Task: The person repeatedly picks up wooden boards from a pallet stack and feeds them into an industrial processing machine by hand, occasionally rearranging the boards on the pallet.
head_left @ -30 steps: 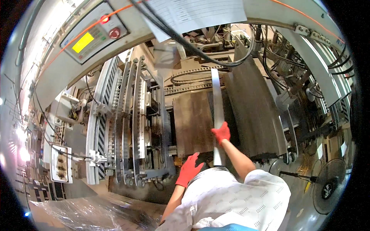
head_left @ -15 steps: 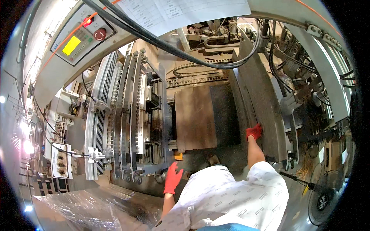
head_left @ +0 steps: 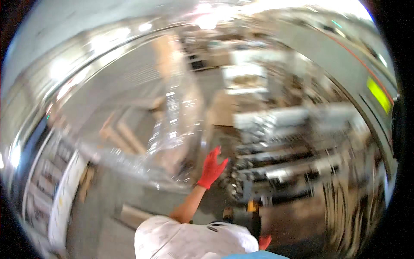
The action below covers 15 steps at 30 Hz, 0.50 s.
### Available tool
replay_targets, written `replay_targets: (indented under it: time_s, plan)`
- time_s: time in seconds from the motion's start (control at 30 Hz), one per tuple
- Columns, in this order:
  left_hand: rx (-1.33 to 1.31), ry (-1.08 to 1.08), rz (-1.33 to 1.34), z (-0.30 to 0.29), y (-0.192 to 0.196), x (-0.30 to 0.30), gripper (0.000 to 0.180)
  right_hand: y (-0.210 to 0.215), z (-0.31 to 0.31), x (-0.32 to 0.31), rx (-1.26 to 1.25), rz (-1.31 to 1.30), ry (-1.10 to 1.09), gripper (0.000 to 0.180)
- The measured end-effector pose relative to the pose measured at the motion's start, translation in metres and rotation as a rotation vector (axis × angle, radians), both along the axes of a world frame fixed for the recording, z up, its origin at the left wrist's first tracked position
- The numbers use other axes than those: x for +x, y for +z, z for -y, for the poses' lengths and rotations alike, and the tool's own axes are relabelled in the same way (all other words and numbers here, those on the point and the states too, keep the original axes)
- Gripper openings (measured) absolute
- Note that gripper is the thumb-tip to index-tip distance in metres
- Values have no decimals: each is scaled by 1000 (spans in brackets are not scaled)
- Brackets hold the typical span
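Observation:
My left hand [head_left: 212,168], in a red glove, reaches out in front of my body with its fingers apart and nothing in it. It hovers between plastic-wrapped stock [head_left: 172,134] on its left and the blurred metal rails and rollers of a machine [head_left: 276,168] on its right. My right hand [head_left: 264,242], also in a red glove, shows only in part beside my white shirt at the bottom. Its fingers are too hidden and blurred to read. A brown board [head_left: 293,218] lies to its right, and no contact between them can be made out.
The machine's pale frame, with a lit yellow-green screen [head_left: 379,95], runs along the right. A yellow part [head_left: 252,206] sits low on the machine near my feet. At the left stands a white rack [head_left: 64,194]. A flat strip [head_left: 136,216] lies on the floor.
My view has swung left, smearing the picture. The wrapped stock now fills the left side and the machine sits at right. My right hand has gone from the tall stacked boards to beside my body.

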<state>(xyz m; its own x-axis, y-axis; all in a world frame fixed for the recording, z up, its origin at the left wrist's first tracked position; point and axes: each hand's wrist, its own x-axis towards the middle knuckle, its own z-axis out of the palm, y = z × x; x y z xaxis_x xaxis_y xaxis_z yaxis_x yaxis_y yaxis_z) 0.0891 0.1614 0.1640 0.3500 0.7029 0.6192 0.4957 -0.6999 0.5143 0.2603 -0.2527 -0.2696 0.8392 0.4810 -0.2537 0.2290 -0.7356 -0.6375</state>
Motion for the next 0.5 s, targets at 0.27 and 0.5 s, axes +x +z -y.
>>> replay_targets:
  time_s: [0.27, 0.5]
  plan:
    - [489, 941, 376, -105, 171, -193, 81, 11, -109, 29, 282, -249, 406, 42]
    - [159, 853, 584, -185, 186, -188, 76, 27, -196, 87, 581, -342, 496, 35]
